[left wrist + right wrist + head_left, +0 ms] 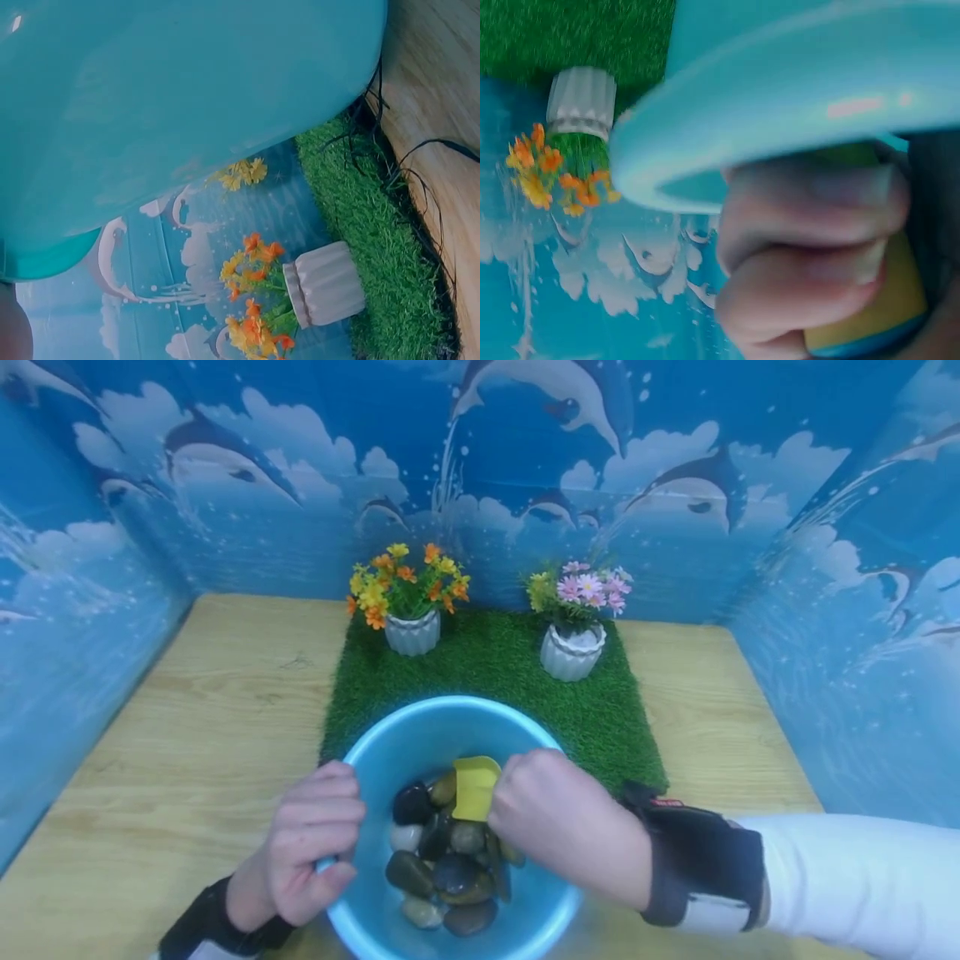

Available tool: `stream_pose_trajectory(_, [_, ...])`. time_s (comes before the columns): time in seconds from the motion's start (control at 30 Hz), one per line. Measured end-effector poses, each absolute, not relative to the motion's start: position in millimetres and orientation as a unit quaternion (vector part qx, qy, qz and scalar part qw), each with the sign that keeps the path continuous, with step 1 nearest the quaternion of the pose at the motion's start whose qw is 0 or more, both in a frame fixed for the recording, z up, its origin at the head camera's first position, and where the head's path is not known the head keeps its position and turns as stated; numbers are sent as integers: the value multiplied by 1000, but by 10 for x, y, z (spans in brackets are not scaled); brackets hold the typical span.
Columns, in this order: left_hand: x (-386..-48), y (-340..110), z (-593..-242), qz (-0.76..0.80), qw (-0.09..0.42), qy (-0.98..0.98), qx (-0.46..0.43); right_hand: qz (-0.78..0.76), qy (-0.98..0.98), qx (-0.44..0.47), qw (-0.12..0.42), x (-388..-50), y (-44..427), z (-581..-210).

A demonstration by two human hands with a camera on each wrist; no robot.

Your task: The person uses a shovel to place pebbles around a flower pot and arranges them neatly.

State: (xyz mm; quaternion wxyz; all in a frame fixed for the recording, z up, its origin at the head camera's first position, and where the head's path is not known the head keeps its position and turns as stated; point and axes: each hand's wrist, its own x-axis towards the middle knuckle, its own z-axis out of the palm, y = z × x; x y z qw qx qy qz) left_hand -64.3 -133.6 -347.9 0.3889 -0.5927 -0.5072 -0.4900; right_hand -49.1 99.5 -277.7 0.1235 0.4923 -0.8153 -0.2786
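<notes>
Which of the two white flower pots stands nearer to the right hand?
The pot with pink flowers, at right on the green mat; the other pot, with orange and yellow flowers, stands farther from the right hand.

Tight squeeze in here

My left hand (311,843) blocks the left rim of the tub (427,733), my right hand (566,827) with the yellow scoop (475,787) blocks the right. Stones (457,871) clog the middle. Room along the near right wall, plus a gap between the flower pots (412,633) (572,656).
</notes>
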Motion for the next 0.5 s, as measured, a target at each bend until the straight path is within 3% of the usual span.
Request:
stream_pose_trajectory(0.23, [-663,-1318,-3464,-498,385,-501,-594,-212,-834,500,96,-488,1012,-2835])
stream_pose_trajectory(0.5, [-671,-1316,-3488,-500,389,-493,-596,-149,-864,480,-17,-565,955,-2966])
